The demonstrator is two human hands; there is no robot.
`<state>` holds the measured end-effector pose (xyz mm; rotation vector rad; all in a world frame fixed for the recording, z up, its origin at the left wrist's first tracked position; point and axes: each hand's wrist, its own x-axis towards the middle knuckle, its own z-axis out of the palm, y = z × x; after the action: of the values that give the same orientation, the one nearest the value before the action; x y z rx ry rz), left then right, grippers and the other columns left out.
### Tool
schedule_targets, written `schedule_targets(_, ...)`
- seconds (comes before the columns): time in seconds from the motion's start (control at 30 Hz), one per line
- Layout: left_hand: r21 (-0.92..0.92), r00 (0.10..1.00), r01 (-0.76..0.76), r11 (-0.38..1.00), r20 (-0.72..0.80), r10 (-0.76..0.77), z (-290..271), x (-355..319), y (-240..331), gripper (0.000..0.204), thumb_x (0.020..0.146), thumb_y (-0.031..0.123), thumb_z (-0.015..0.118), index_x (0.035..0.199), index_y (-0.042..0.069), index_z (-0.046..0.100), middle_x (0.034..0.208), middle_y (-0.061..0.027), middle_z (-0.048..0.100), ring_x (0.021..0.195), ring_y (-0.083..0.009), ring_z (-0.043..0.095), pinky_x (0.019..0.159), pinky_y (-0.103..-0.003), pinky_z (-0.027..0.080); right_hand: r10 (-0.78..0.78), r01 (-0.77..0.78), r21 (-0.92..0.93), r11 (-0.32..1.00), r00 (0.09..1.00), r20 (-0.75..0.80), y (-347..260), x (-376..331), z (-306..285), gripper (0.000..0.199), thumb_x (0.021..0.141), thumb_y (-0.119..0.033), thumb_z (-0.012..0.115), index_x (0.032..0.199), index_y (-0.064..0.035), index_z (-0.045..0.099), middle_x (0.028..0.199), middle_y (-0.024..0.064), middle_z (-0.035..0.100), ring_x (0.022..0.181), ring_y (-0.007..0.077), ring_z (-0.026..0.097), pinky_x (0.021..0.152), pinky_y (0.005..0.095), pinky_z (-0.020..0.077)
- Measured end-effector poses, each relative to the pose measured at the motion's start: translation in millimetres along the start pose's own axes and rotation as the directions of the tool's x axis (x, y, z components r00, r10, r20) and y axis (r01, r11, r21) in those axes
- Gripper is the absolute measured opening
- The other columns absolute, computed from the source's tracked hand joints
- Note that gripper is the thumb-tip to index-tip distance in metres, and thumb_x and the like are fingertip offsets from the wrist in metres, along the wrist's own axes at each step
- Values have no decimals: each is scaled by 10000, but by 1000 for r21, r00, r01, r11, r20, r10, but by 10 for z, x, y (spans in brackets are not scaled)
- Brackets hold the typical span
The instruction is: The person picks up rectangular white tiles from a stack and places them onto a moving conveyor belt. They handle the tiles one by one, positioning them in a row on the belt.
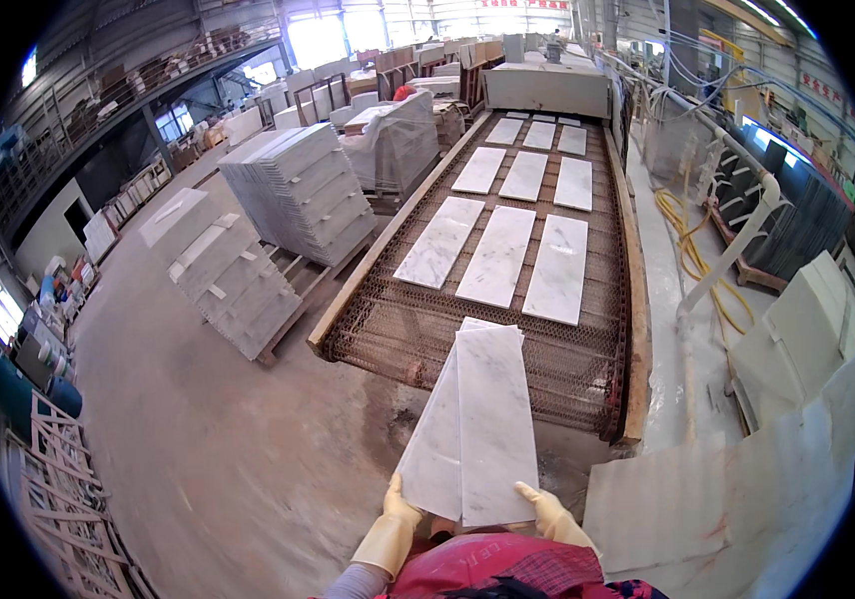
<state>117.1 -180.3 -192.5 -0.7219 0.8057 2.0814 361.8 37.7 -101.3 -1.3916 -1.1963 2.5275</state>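
Note:
Two or more white, grey-veined marble tiles (495,424) lie fanned out in front of me, their far ends reaching over the near end of a mesh conveyor belt (378,324). A lower marble tile (431,449) sticks out to the left from under the top one. My left hand (400,507), in a pale yellow rubber glove, grips the near left edge of the lower tile. At the near right corner of the top tile, my gloved right hand (550,512) has its thumb on the edge; its other fingers are partly hidden. What supports the tiles underneath does not show.
Rows of marble tiles (499,255) lie on the belt, leading to a grey machine housing (547,90). Wooden rails (633,339) border the belt. Left stand stacked slabs (298,190) on pallets. At right are a yellow hose (687,235), a pipe (727,255) and pale slabs (797,319).

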Motion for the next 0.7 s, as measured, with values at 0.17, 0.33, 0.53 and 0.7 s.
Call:
schedule_targets(0.17,102,993,80,992,73,-88,-253,127,102,640,1026,550,522,1504,126,492,1500,-113,553,1315,-391,553,1074,-598,456,49,-48,22,999,999,-23,-42,12,115,536,993,-373,679,1400,-44,568,1309,146,669,1160,357,667,937,561,576)
schedule_targets(0.33,138,883,273,952,356,-305,-307,194,170,635,1058,537,440,1537,121,454,1538,-133,514,1387,-380,498,1134,-578,416,65,-62,42,997,995,-78,-1,122,77,536,989,-388,678,1404,-68,567,1330,128,661,1194,344,654,956,563,570)
schedule_targets(0.53,249,865,244,937,382,-326,56,-270,429,637,1070,529,400,1529,92,462,1530,-137,529,1398,-351,499,1166,-538,402,141,-137,86,987,989,-40,52,198,170,534,999,-406,659,1419,-92,557,1343,115,657,1214,328,648,958,561,567)
schedule_targets(0.7,230,895,244,942,320,-310,-22,-100,467,620,1073,512,417,1512,79,481,1497,-124,565,1366,-338,534,1162,-521,409,165,-163,160,974,986,-2,162,290,216,537,1008,-404,648,1426,-84,547,1367,123,642,1243,337,629,977,575,554)
